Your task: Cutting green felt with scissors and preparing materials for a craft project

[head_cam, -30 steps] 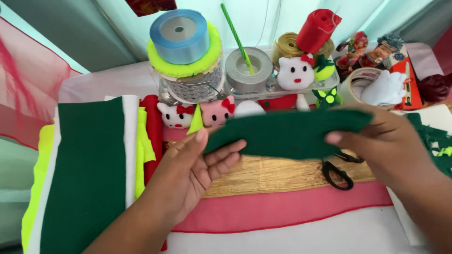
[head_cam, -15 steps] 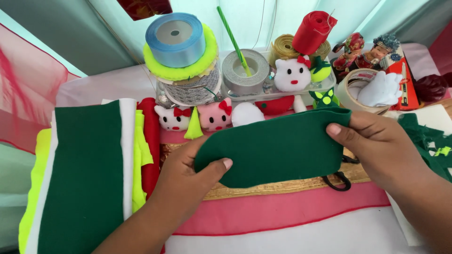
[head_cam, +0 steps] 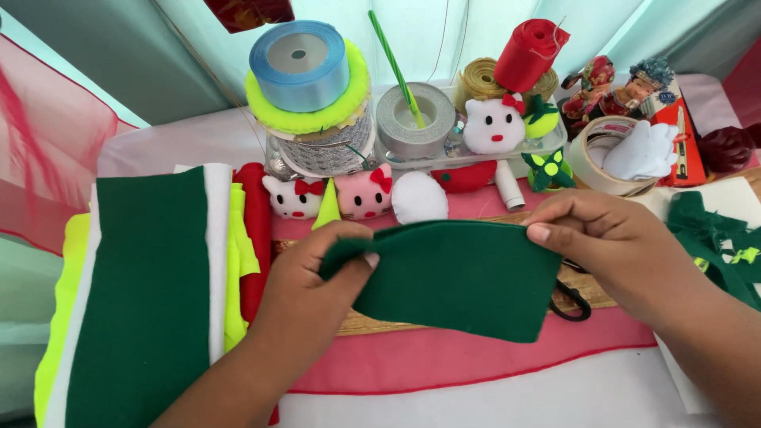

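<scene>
A dark green felt piece is held up above the table by both my hands. My left hand pinches its upper left corner between thumb and fingers. My right hand pinches its upper right corner. The felt hangs flat, facing me, over a tan woven strip and a pink fabric layer. Black scissors lie partly hidden behind the felt and my right hand.
Stacked felt sheets in green, white, yellow and red lie at the left. Behind stand ribbon spools, a grey tape roll, small plush animal heads, figurines, a tape ring with a white glove and green scraps.
The green felt has been turned from a flat, folded-looking strip into a piece hanging upright from its top corners. My left hand shifted from under it to pinching its left corner.
</scene>
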